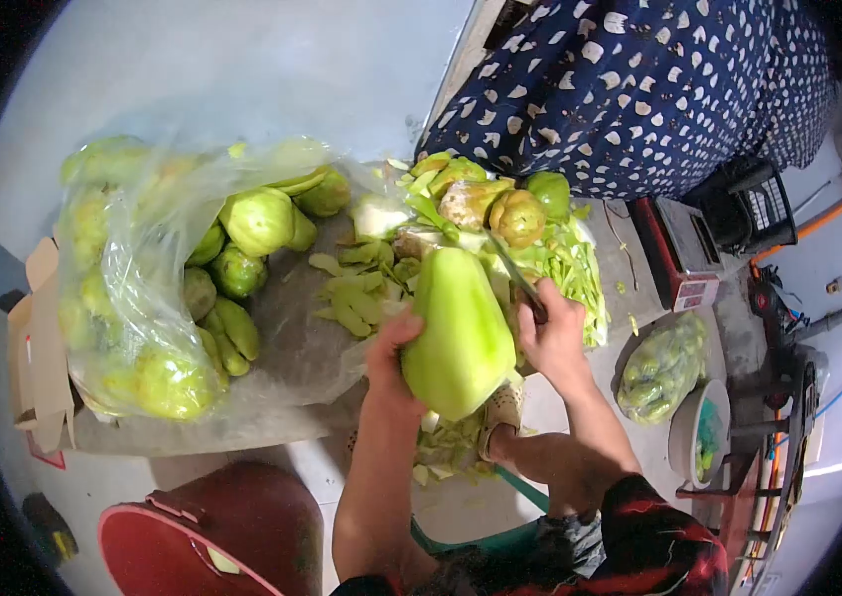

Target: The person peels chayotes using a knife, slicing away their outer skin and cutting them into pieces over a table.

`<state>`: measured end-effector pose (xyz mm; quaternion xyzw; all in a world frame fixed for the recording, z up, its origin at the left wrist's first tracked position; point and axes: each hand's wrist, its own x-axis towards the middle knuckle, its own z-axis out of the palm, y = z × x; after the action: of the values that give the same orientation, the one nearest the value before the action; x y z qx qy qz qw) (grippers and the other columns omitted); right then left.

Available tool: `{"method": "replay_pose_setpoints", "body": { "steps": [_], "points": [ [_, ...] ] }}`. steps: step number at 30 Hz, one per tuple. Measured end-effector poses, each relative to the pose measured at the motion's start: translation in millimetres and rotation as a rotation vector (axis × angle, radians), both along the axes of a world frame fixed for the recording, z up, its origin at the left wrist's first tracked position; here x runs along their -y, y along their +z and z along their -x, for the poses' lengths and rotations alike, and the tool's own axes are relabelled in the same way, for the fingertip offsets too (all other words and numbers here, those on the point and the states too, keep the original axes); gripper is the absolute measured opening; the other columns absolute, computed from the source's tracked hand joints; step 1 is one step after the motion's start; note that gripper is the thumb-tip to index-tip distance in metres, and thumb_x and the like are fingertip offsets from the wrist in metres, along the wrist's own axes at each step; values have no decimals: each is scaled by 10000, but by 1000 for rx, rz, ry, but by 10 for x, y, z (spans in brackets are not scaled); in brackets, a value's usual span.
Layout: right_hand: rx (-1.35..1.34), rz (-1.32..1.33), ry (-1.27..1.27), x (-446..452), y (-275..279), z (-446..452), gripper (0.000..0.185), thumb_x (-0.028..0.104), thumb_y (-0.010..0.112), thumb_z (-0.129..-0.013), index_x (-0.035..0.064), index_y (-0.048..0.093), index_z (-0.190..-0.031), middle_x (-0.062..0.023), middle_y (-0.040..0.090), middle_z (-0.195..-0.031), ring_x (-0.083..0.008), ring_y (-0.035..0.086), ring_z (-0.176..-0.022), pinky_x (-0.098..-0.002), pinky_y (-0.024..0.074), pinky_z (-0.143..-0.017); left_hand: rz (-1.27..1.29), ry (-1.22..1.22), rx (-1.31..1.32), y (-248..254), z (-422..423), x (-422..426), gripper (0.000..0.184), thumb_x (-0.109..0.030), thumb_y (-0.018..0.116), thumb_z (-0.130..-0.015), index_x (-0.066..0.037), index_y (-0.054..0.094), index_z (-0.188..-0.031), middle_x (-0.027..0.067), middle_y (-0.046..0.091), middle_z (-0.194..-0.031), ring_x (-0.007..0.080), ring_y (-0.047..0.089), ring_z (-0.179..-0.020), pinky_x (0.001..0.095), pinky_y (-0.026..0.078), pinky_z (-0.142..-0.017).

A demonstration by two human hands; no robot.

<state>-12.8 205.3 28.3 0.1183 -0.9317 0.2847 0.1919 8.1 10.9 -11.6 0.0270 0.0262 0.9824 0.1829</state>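
Partly peeled green papaya [458,338] gripped in left hand [396,350], held over near edge of counter [287,273]; knife [512,266] clasped in right hand [554,330], just right of it; peelings [351,303] strewn beyond, clear plastic bag [128,263] set at left

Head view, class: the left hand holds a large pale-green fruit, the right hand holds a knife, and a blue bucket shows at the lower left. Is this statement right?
Not quite: the bucket is red, not blue, as the head view shows. The left hand does hold the large pale-green fruit, and the right hand the knife.
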Motion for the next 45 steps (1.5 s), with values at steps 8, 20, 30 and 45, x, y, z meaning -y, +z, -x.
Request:
{"method": "replay_pose_setpoints", "body": {
  "steps": [8, 20, 30, 45],
  "points": [
    [-327, -48, 237, 14, 10, -101, 193, -18, 665, -673, -1, 549, -827, -130, 519, -623, -292, 535, -484, -375, 423, -454, 3, 184, 320, 57, 198, -68, 463, -363, 541, -906, -44, 571, -1241, 132, 627, -1207, 306, 608, -1088, 449, 477, -974],
    [-562, -183, 545, 180, 136, -230, 254, -93, 664, -691, 16, 435, -675, -62, 391, -599, -201, 433, -459, -317, 324, -399, 167, 238, 137, -44, 129, -21, 525, -355, 614, -857, -36, 537, -1268, 123, 631, -1165, 259, 624, -1058, 412, 497, -952],
    [-388, -90, 511, 124, 179, -270, 266, 1, 708, -641, -46, 571, -864, -92, 452, -617, -229, 475, -473, -356, 384, -440, 110, 133, -15, -83, 109, 55, 643, -427, 603, -825, -24, 504, -1316, 205, 614, -1197, 342, 630, -1039, 449, 518, -911],
    [-61, -29, 98, -2, -80, -60, 160, 51, 645, -774, 21, 502, -839, -190, 563, -659, -389, 558, -559, -423, 457, -513, 131, -25, -190, -58, 66, -46, 580, -328, 592, -855, 36, 482, -1292, 191, 616, -1166, 266, 645, -993, 365, 540, -841]
  ]
}}
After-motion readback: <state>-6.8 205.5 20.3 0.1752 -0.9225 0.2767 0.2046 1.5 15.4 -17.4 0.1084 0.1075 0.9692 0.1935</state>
